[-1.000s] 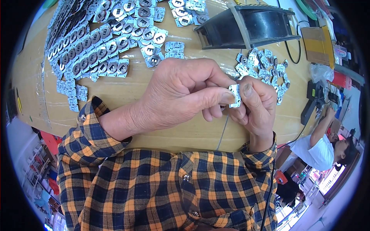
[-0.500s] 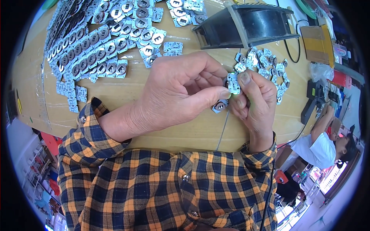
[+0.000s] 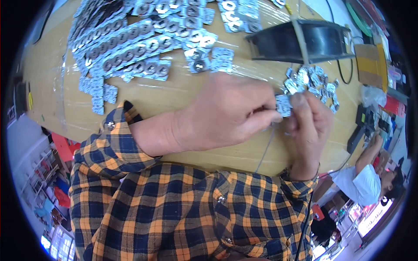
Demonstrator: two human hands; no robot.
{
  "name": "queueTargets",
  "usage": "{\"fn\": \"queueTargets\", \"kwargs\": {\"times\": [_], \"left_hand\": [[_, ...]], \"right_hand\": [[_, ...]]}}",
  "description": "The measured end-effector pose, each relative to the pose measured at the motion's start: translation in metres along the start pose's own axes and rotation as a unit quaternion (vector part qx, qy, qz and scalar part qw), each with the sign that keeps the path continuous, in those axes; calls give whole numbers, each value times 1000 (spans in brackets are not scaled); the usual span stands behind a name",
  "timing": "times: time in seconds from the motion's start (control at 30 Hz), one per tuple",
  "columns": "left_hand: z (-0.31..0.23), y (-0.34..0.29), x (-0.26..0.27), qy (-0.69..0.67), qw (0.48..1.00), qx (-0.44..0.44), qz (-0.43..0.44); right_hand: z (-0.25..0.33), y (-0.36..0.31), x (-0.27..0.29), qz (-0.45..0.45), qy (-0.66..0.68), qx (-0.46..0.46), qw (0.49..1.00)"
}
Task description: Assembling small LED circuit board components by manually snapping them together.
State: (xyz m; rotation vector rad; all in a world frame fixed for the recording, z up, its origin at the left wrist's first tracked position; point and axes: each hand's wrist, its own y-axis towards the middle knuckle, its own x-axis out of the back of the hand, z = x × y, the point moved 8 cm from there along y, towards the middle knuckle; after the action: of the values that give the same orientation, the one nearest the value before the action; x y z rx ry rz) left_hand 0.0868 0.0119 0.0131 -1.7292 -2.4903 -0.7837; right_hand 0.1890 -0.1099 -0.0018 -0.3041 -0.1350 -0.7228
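Observation:
My left hand (image 3: 235,114) and my right hand (image 3: 312,124) meet over the table, right of the middle. Between their fingertips is a small pale circuit board (image 3: 284,105), pinched at its left side by the left thumb and fingers and at its right side by the right thumb and fingers. Both hands are closed and somewhat blurred. Just beyond the right hand lies a loose cluster of small circuit boards (image 3: 322,82), some touching or overlapping. Fingers hide the held board's edges and underside.
Joined panels of circuit boards with round metal battery holders (image 3: 139,51) cover the table's far left. A black fan (image 3: 281,42) stands at the back right, its cable behind. Further right are a cardboard box (image 3: 371,65) and a black device (image 3: 360,119). Another person (image 3: 361,182) sits at right.
The whole view has shifted, so the table's things appear further right. Both hands still pinch the circuit board. A green glow at its edges no longer shows.

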Motion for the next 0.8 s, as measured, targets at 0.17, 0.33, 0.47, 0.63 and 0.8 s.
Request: {"fn": "queueTargets", "kwargs": {"times": [0.17,0.33,0.47,0.63,0.8], "left_hand": [[-17,8,32,351,936,-30,16],[-1,2,45,465,877,115,49],[-2,0,38,442,888,113,58],[-6,-1,37,354,931,74,53],[4,-3,28,-34,968,230,90]], "right_hand": [[26,-7,40,-182,-263,185,929],[50,-30,-31,-47,-362,419,831],[37,-31,-72,43,-403,468,785],[37,-12,-43,-83,-552,373,741],[46,-15,1,-158,-360,378,838]]}}
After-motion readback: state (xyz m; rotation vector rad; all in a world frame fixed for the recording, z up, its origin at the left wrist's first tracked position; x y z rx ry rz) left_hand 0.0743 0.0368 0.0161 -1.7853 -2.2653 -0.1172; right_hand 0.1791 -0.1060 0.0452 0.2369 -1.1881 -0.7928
